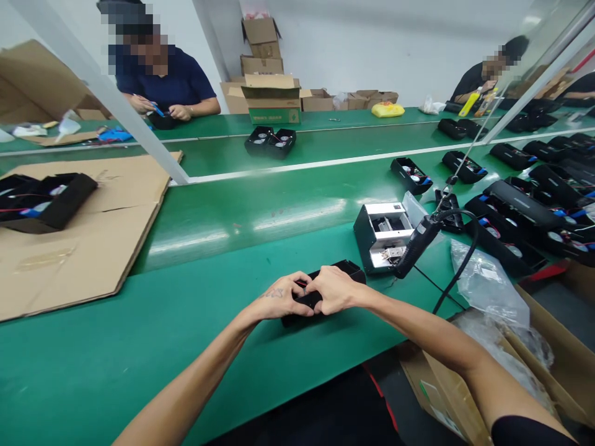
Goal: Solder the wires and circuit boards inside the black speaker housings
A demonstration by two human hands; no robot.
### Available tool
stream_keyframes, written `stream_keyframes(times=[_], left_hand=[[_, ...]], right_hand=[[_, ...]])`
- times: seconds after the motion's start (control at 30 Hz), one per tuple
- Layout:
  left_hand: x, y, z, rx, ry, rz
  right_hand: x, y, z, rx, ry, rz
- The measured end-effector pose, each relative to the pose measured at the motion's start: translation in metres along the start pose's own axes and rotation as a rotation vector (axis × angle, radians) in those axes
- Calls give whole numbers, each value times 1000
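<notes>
On the green table in front of me lies a black speaker housing [352, 271], an open, elongated shell. My left hand [284, 296] is closed on its near-left part, fingers curled over the wall and thumb along the near side. Beside it, my right hand [333, 290] grips the same shell around the middle, its fingertips nearly meeting those of the left. A bit of red wire shows between the fingers; the rest of the inside is hidden by my hands. Just beyond the shell's right end stands a silver and black screw feeder [383, 238].
A black electric screwdriver [418, 244] hangs by a cord over the feeder. Several speaker housings [520, 204] crowd the right. Cardboard [88, 248] with more housings lies left. Clear plastic bags [488, 282] and an open carton [432, 384] are at lower right. Two co-workers sit across the conveyor [260, 207].
</notes>
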State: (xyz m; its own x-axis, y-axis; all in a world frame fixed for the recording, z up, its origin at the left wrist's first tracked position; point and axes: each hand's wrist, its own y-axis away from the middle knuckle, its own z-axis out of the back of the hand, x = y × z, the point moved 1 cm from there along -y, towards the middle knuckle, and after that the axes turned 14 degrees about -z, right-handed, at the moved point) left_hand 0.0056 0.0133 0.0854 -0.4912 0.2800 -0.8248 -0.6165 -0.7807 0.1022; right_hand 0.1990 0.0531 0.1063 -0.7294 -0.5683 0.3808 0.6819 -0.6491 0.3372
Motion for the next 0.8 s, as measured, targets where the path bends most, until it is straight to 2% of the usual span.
stream_keyframes(times=[0.13,0.2,0.23,0.27,0.33,0.4,0.43,0.47,0.5,0.53,0.63,0.8], left_hand=[[-2,4,-5,-21,-70,-35],[-4,10,-14,-47,-117,-60],[-4,14,-21,-68,-152,-77],[-4,18,-29,-99,-209,-108],[-3,28,-49,-186,-400,-217],[0,37,-67,-280,-618,-346],[1,40,-75,-315,-699,-396],[2,43,-80,-340,-745,-425],[3,45,-84,-357,-768,-443],[3,46,-86,-367,-778,-457],[3,47,-86,-379,-796,-484],[7,45,-82,-412,-835,-532]], right_hand=[[6,11,-3,-14,18,4],[6,29,-4,-104,-4,67],[3,41,-5,-200,-55,106],[-2,55,-6,-343,-137,121],[-23,84,-8,-774,-340,31],[-54,110,-11,-1284,-454,-249],[-70,119,-12,-1459,-462,-405],[-87,125,-14,-1538,-461,-533],[-102,127,-14,-1539,-470,-626],[-115,127,-15,-1473,-506,-679],[-139,117,-19,-1233,-718,-681],[-136,102,-36,-1205,-1036,-517]])
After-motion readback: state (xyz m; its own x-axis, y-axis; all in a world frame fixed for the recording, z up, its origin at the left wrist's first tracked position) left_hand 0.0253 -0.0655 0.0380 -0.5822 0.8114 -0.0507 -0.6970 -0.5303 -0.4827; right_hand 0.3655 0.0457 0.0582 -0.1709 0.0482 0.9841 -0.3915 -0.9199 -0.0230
